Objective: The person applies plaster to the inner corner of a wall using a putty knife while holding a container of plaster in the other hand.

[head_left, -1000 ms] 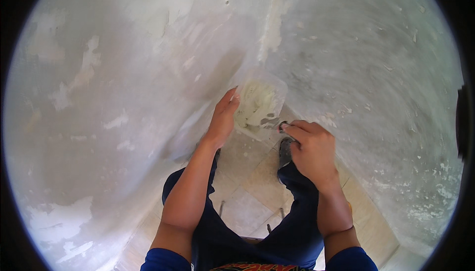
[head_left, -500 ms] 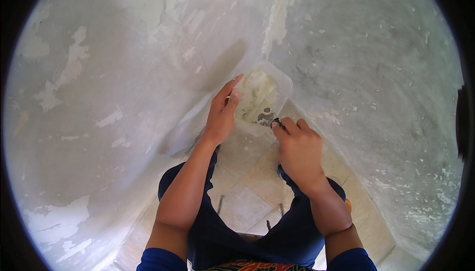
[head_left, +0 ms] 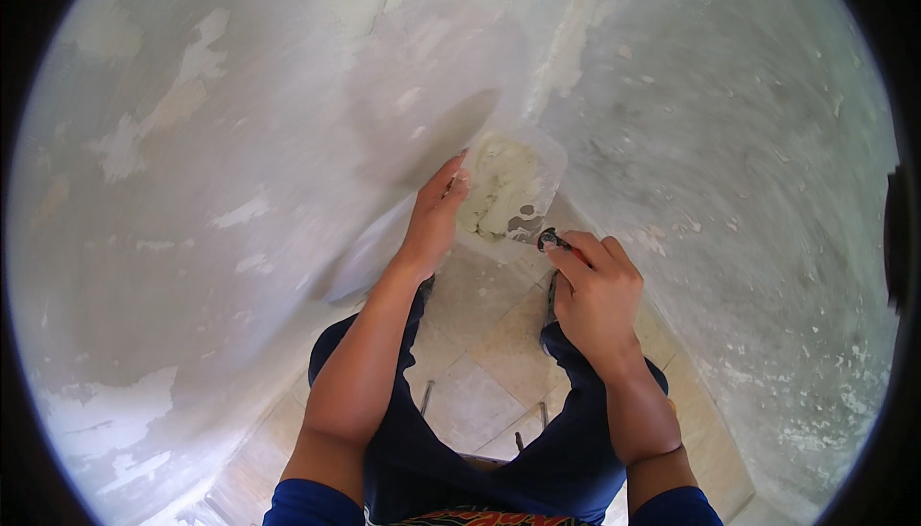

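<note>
A translucent plastic container (head_left: pixel 543 169) with pale, greenish-cream paste (head_left: pixel 494 176) is raised between my hands, below the corner of the walls. My left hand (head_left: pixel 432 221) grips its left side, fingers along the wall of it. My right hand (head_left: pixel 600 291) is closed on a scraper with a dark and red handle (head_left: pixel 549 240); its metal blade (head_left: pixel 523 227), smeared with paste, is at the container's lower right. My fingers partly hide the handle.
Patched, scuffed grey plaster walls (head_left: pixel 192 238) close in on both sides and meet ahead. Beige floor tiles (head_left: pixel 475 310) show between my legs, with thin metal legs (head_left: pixel 427 394) of what may be a seat beneath me.
The container rose a little half a second ago and is now slightly right of where it was then. The scraper and my right hand shifted left, then back slightly right.
</note>
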